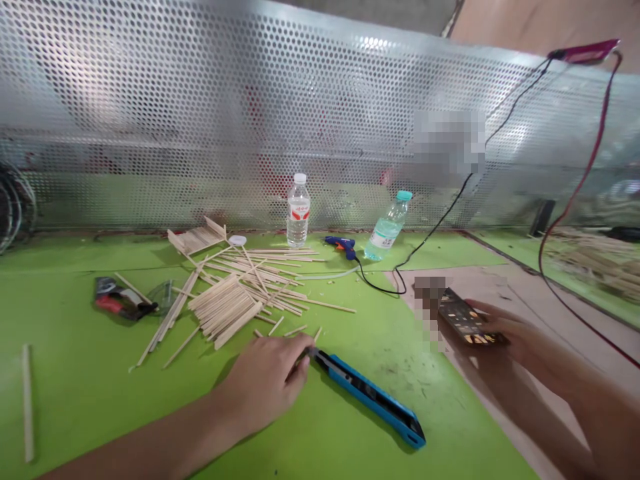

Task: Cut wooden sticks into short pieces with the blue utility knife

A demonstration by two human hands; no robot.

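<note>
My left hand (pixel 267 377) rests low over the green table, its fingers curled and closed on the blade end of a blue utility knife (pixel 373 397). The knife's handle slants away to the lower right. On the right side, my right hand (pixel 505 323) grips a smartphone (pixel 467 317) with a lit screen, partly blurred out. Just beyond my left hand lies a flat panel of wooden sticks (pixel 225 307) placed side by side. Loose sticks (pixel 280 263) spread around and behind it. A small stick structure with raised sides (pixel 200 239) stands farther back.
A clear water bottle (pixel 298 217) and a tilted green-capped bottle (pixel 387 230) are at the back. Between them lies a blue glue gun (pixel 343 247) with a black cord. A red-and-black tool (pixel 123 300) lies left. A perforated metal screen (pixel 200 120) bounds the table.
</note>
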